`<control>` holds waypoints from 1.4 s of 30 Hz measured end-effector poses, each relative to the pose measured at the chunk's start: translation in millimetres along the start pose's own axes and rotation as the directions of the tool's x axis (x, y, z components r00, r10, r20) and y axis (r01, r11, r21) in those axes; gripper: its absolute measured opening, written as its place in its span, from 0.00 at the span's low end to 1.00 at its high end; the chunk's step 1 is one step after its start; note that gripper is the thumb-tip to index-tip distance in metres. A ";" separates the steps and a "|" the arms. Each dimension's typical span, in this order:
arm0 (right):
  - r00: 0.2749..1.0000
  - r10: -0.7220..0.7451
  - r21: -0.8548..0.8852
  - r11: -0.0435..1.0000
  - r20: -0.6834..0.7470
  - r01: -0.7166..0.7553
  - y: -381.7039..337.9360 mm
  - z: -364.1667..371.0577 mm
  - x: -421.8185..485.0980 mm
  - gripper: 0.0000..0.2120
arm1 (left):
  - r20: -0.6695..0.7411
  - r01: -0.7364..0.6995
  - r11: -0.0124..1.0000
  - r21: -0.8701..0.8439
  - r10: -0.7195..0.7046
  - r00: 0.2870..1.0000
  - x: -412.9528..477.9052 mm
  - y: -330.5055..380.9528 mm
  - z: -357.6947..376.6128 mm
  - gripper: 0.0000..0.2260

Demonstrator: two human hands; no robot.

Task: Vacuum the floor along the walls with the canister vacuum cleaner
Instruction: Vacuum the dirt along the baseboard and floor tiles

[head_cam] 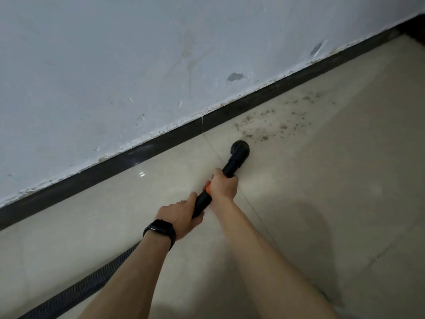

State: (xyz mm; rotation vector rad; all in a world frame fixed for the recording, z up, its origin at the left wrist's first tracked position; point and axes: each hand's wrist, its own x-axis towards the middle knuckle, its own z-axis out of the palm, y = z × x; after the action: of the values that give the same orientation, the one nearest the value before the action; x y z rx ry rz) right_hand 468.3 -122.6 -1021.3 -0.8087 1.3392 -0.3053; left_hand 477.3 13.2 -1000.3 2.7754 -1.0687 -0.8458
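Note:
A black vacuum wand [232, 168] with an orange band runs from my hands to a round black nozzle [239, 148] resting on the beige tiled floor [322, 192]. My right hand [224, 186] grips the wand nearer the nozzle. My left hand [180, 215], with a black watch on its wrist, grips the wand's rear end. A black ribbed hose [76, 287] trails from there to the lower left. A patch of brown dirt [278, 120] lies on the tiles just beyond the nozzle, close to the dark skirting [161, 143]. The canister is out of view.
A white scuffed wall [138, 65] with chipped paint runs diagonally from lower left to upper right above the skirting. A dark object shows at the far upper right corner [416, 31]. Tiled floor extends to the right and toward me.

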 end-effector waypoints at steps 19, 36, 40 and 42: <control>0.990 -0.052 -0.039 0.998 -0.132 0.048 -76.7 -77.3 37.2 0.06 | 0.054 -0.207 0.978 0.039 0.205 0.977 50.0 97.5 -13.0 0.14; 0.991 -0.124 -0.170 0.979 -0.056 0.113 -52.1 -29.5 30.3 0.08 | -0.049 -0.115 0.993 -0.014 0.114 0.992 54.6 58.6 0.4 0.13; 0.992 -0.119 -0.193 0.975 -0.042 0.109 -52.7 -21.9 32.5 0.13 | -0.065 -0.097 0.995 -0.033 0.095 0.993 56.8 55.4 -0.1 0.14; 0.992 -0.117 -0.202 0.973 -0.035 0.108 -53.4 -17.0 31.8 0.14 | -0.071 -0.088 0.995 -0.042 0.085 0.994 58.8 52.5 -1.7 0.14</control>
State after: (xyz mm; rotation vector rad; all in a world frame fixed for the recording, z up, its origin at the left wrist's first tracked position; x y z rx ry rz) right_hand 473.1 -185.7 -1009.3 -1.0544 1.3852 -0.2830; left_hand 482.2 -64.2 -1014.4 2.6790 -1.1350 -0.7492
